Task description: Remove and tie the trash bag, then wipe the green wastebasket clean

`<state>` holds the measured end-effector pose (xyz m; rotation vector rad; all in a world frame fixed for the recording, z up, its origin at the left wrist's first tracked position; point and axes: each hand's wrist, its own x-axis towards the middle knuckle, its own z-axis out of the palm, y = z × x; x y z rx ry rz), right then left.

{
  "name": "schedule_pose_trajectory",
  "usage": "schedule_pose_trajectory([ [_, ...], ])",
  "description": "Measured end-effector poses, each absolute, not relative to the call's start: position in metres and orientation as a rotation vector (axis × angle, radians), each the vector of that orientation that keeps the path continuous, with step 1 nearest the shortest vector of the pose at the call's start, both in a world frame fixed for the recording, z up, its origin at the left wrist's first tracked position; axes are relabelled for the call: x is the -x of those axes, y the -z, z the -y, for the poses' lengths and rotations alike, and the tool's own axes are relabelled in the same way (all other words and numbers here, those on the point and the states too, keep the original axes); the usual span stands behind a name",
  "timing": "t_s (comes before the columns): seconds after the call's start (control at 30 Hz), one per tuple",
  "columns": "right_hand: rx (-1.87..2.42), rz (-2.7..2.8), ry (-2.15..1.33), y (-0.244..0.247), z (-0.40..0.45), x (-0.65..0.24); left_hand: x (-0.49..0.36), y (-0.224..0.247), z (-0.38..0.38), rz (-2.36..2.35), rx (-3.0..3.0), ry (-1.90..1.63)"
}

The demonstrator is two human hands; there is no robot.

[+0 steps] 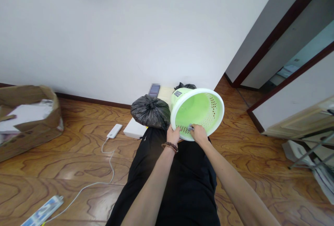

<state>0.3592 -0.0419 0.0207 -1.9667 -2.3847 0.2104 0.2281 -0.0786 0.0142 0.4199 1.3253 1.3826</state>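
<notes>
A light green basket (194, 109) with a white rim is tilted above my legs, its mouth toward me. My left hand (173, 137) wears a beaded bracelet and grips the rim at the lower left. Inside the mouth, near the lower wall, my right hand (198, 133) is closed on a small greyish piece (190, 127), perhaps cloth or paper. A tied black plastic bag (150, 111) rests to the left of the basket. Another black bag (185, 86) shows partly behind it.
At the far left stands a cardboard box (49, 126) with papers. A white box (134, 128), a white power bank (114, 131) with its cable, and a power strip (43, 212) lie on the wooden floor. Metal legs (310, 151) stand at the right.
</notes>
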Motion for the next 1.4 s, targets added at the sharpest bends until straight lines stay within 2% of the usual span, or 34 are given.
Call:
schedule_pose_trajectory([
  [0.07,1.879,2.357,-0.346,-0.017,0.045,-0.348,-0.228,-0.008,0.077,-1.353,-0.482,-1.415],
  [0.17,1.760,2.386,-0.374,-0.017,0.047,-0.344,-0.226,-0.004,0.075,-1.390,-0.530,-1.431],
  [0.43,1.938,2.402,0.083,-0.020,0.040,-0.383,-0.227,-0.011,0.076,-1.299,-0.449,-1.415],
  [0.63,1.796,2.333,-0.323,-0.005,0.053,-0.355,-0.227,0.003,0.071,-1.375,-0.549,-1.462],
  [0.73,1.628,2.372,-0.366,-0.006,0.058,-0.345,-0.226,0.006,0.069,-1.368,-0.562,-1.470],
  [0.83,1.589,2.496,-0.260,-0.014,0.056,-0.357,-0.225,0.002,0.069,-1.345,-0.532,-1.480],
  [1.03,1.838,2.489,0.105,-0.022,0.040,-0.397,-0.226,-0.009,0.074,-1.283,-0.417,-1.419],
  [1.27,1.704,2.375,-0.301,-0.003,0.053,-0.361,-0.227,-0.002,0.073,-1.345,-0.545,-1.472],
  [1.4,1.520,2.439,-0.339,-0.006,0.056,-0.357,-0.223,-0.004,0.072,-1.325,-0.507,-1.439],
])
